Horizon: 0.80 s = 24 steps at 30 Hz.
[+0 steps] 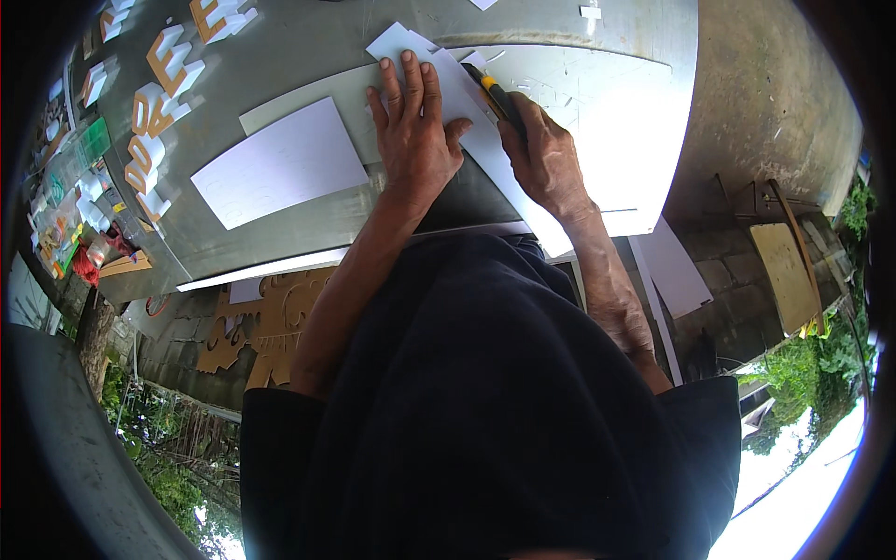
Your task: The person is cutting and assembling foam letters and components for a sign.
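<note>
harsh glare on white sheet (625, 135)

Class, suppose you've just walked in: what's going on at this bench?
A person's spread left hand rests on a long white flat strip, while the right hand grips a black-and-yellow utility knife close by, tip pointing forward. Thin white slivers lie on a large white flat sheet to the right; brown-and-white block letters sit at upper left.

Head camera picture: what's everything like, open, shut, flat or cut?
Left hand, spread, resting on white pieces
Right hand, closed around the cutter
Cutter, held slanted; blade unclear
White sheet at left, flat
Block letters, cut out
Brown cardboard, full of cut-outs
</note>
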{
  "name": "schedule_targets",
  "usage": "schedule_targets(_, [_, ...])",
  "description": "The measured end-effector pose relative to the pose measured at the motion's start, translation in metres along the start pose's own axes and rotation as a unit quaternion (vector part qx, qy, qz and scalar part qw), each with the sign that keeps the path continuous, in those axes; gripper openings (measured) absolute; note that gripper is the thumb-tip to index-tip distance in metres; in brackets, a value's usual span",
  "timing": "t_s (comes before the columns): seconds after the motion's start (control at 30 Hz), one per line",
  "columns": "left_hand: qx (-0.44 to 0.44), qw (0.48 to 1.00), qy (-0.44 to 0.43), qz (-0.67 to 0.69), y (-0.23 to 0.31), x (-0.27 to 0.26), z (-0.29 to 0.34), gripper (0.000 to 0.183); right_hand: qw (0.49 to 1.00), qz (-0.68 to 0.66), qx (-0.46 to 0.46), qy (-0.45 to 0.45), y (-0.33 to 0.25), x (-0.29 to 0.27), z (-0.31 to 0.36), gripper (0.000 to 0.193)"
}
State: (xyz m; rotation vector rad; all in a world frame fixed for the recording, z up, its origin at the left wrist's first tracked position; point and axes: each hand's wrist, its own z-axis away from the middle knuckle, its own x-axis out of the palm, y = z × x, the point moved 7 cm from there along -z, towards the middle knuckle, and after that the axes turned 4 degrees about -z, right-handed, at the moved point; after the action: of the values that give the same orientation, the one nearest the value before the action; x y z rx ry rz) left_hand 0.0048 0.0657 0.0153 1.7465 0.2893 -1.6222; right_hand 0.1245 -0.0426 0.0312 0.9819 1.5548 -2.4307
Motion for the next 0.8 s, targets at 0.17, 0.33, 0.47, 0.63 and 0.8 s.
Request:
schedule_targets(0.17, [-0.008, 1.0, 0.002, 0.008, 0.0, -0.001, -0.001, 0.084, 0.999, 0.031, -0.01, -0.008, -0.006, 0.004, 0.001, 0.036])
schedule_targets(0.33, [-0.008, 1.0, -0.002, 0.001, 0.001, -0.001, -0.001, 0.084, 0.996, 0.091, -0.02, -0.007, -0.014, 0.008, -0.002, 0.037])
schedule_targets(0.47, [-0.009, 1.0, 0.009, 0.015, 0.003, -0.003, -0.001, 0.085, 0.993, 0.11, 0.003, -0.039, -0.014, 0.013, -0.003, 0.04])
schedule_targets(0.63, [-0.016, 1.0, -0.002, 0.014, 0.003, -0.003, -0.002, 0.086, 0.992, 0.117, 0.013, -0.039, -0.015, 0.015, -0.004, 0.041])
schedule_targets(0.8, [-0.016, 1.0, 0.0, 0.018, 0.003, -0.004, -0.002, 0.086, 0.991, 0.127, 0.002, -0.031, -0.019, 0.016, -0.006, 0.041])
